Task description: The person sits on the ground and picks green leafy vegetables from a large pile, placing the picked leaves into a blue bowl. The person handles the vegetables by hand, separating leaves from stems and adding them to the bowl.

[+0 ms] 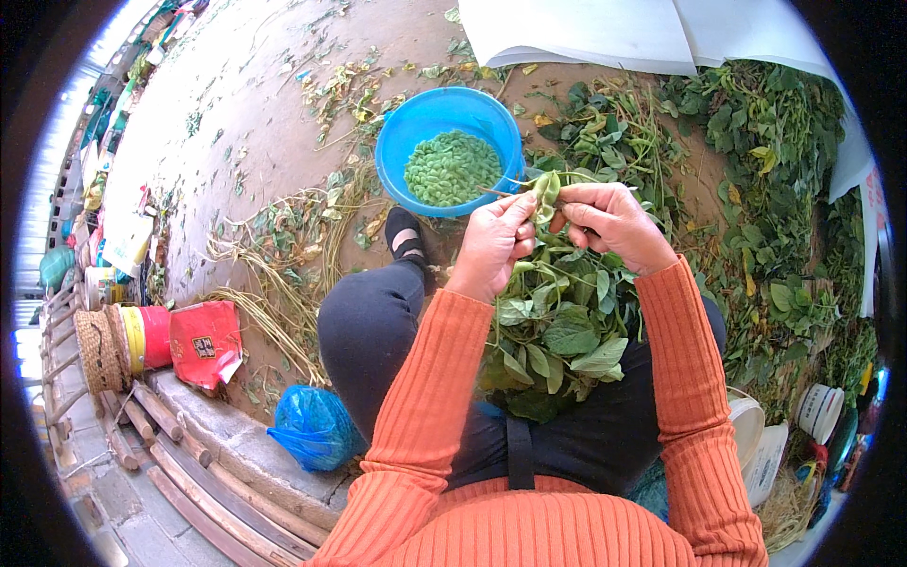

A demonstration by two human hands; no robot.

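Observation:
Between my two hands, just past my knees, is a green bean pod (546, 188), apparently edamame. My left hand (498, 241) pinches the pod from the left with thumb and forefinger. On the other side my right hand (611, 221) has its fingertips at the pod and its stem; the exact grip is partly hidden. A leafy bunch of bean plants (567, 326) lies across my lap below both hands. Beyond my left hand, a blue plastic basin (397, 152) stands on the ground, partly filled with shelled green beans (453, 170).
Bare stalks (269, 312) and dry leaves litter the ground to the left. A blue plastic bag (315, 425) sits beside my left leg. More bean plants (765, 212) are heaped to the right, near white sheeting (581, 32). Wooden poles (212, 496) lie at lower left.

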